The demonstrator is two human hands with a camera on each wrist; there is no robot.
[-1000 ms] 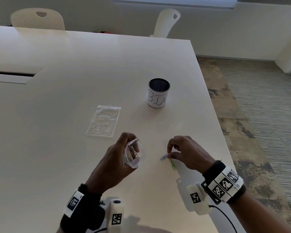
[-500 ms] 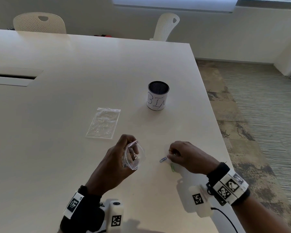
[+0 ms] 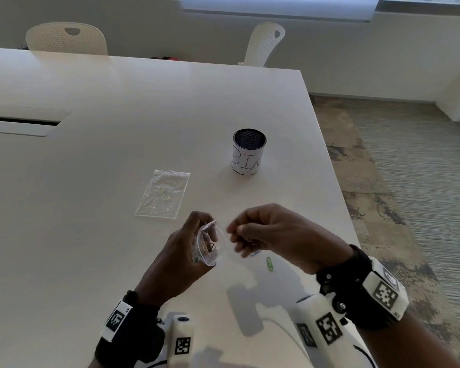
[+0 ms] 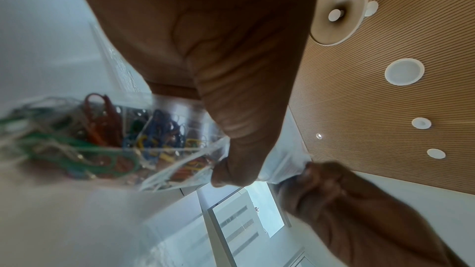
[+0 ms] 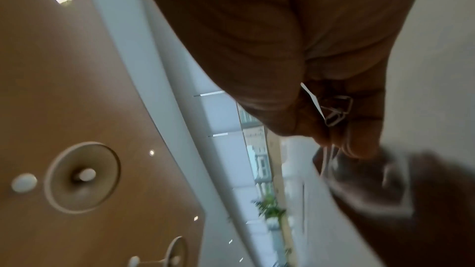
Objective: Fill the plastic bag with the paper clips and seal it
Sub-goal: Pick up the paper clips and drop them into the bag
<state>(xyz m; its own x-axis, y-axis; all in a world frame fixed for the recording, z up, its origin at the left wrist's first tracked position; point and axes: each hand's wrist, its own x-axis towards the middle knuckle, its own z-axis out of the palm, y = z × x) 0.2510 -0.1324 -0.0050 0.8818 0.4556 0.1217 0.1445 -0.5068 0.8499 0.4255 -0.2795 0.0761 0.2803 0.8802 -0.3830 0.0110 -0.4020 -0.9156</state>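
At centre frame the right hand (image 3: 271, 235) pinches a silver paper clip (image 5: 334, 109) just right of the open plastic bag (image 3: 210, 245) mouth, gripped by the left hand (image 3: 181, 256).

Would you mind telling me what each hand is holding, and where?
Left hand grips the plastic bag near its open mouth; right hand pinches a paper clip.

A broad white counter (image 3: 91, 235) carries a cylindrical mesh cup (image 3: 249, 155) wrapped in paper with handwritten letters. Left of the cup and nearer the person lies a flat clear bag (image 3: 163, 193). Nearer still than the cup, a green paper clip (image 3: 269, 263) lies with a blue clip (image 3: 255, 253) just beside it, half hidden
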